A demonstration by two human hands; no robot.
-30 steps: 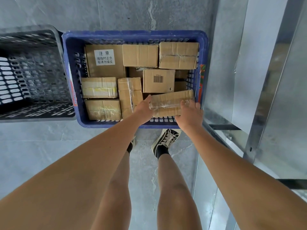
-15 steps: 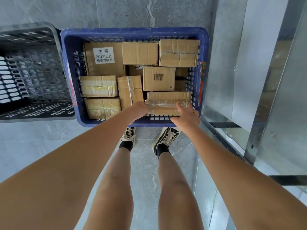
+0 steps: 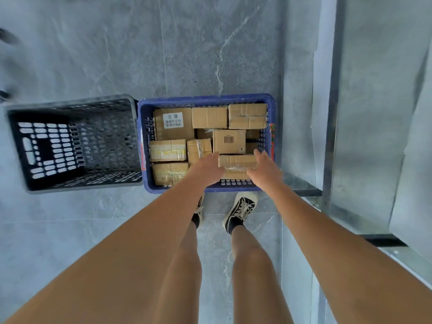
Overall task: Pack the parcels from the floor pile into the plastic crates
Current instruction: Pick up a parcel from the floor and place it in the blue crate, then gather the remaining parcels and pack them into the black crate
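Observation:
A blue plastic crate (image 3: 205,99) stands on the grey floor, holding several brown cardboard parcels. A taped parcel (image 3: 236,163) lies flat in its near right corner. My left hand (image 3: 207,169) is at that parcel's left end and my right hand (image 3: 266,167) at its right end. Both have straight fingers spread over the parcel, not curled round it. I cannot tell whether the fingertips still touch it. A parcel with a white label (image 3: 173,123) sits at the far left, and one with a barcode (image 3: 230,141) lies in the middle.
A black plastic crate (image 3: 70,104) stands against the blue crate's left side, with no parcels showing in it. A metal rack frame (image 3: 329,113) runs along the right, its low bar (image 3: 301,190) close to the blue crate. My feet are just before the crate.
The taped parcel went down into the crate's near right corner. Both hands let go of its ends and straightened. The view has risen and pulled back from the crates.

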